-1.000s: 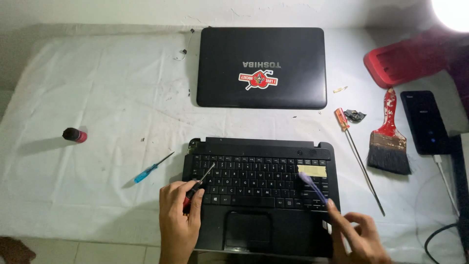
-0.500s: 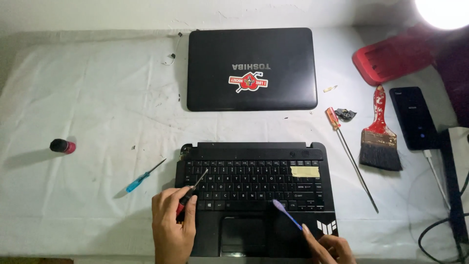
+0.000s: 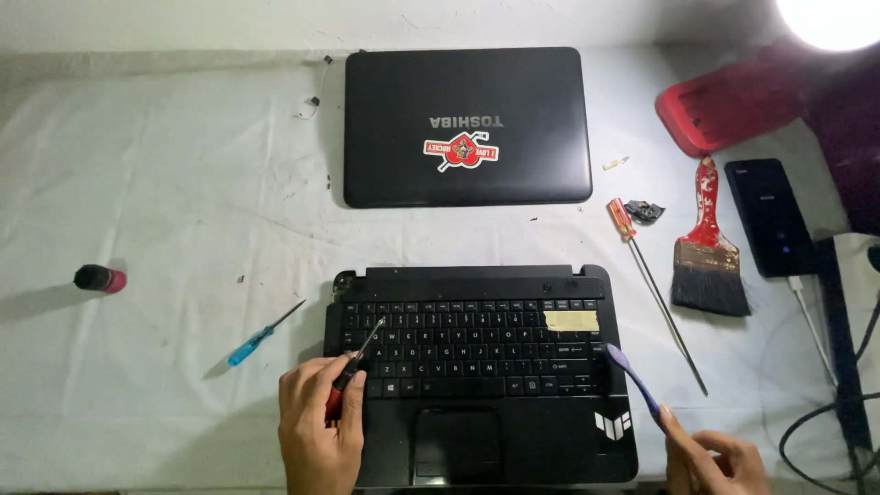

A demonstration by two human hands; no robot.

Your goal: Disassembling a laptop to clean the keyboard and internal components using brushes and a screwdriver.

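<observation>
Gripping a red-handled screwdriver (image 3: pixel 359 357), left hand (image 3: pixel 319 431) rests on keyboard base (image 3: pixel 481 376); right hand (image 3: pixel 715 463) grasps a purple tool (image 3: pixel 632 376) near right.

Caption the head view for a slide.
Left hand holds a red-handled screwdriver over the laptop base's keyboard; right hand holds a purple pry tool at its right edge.

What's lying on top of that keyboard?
On the keyboard lies a strip of tan tape near its right end. The left hand's screwdriver tip touches upper-left keys. Keys beneath the tape are hidden.
</observation>
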